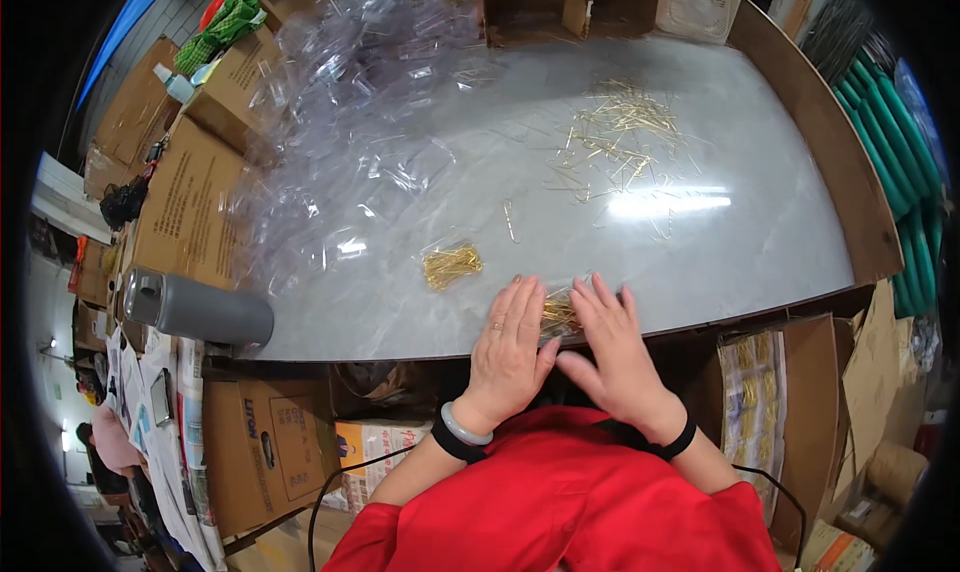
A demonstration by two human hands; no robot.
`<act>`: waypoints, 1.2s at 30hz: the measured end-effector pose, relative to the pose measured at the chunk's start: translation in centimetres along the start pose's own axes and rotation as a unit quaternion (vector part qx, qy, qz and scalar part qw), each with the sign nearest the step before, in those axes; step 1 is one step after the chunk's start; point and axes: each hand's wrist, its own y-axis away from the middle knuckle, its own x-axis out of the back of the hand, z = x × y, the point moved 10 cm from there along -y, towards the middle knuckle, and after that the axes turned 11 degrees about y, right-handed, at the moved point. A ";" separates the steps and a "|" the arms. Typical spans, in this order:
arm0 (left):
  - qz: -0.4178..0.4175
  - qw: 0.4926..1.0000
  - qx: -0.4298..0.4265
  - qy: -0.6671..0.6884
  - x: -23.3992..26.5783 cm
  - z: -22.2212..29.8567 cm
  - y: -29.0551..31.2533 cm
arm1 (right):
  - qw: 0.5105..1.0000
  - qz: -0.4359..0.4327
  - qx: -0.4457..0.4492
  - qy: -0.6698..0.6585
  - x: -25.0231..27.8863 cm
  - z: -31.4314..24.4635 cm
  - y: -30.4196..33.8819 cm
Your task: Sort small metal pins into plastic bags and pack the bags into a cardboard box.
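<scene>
At the table's near edge a bundle of thin gold metal hooks [558, 312] lies in a transparent plastic bag. My left hand [508, 347] rests flat on its left side with fingers stretched out. On the other side my right hand [618, 357] also lies flat, fingers spread and touching the bag. Both palms hide part of it. To the left, apart from my hands, sits another bag packed with gold hooks [452, 267]. A single hook-shaped wire [510, 221] lies beyond it. Farther back is a loose heap of gold wire hooks [625, 122].
A large pile of transparent plastic bags [345, 152] covers the table's left side. A grey bottle [205, 307] lies at the left edge. Cardboard walls [825, 122] border the right side. Below the edge, an open carton holds packed gold pieces [755, 392].
</scene>
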 end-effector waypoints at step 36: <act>-0.038 0.997 -0.038 -0.054 -0.5 0.4 -0.8 | 0.984 0.148 -0.080 -0.052 4.0 5.0 -2.7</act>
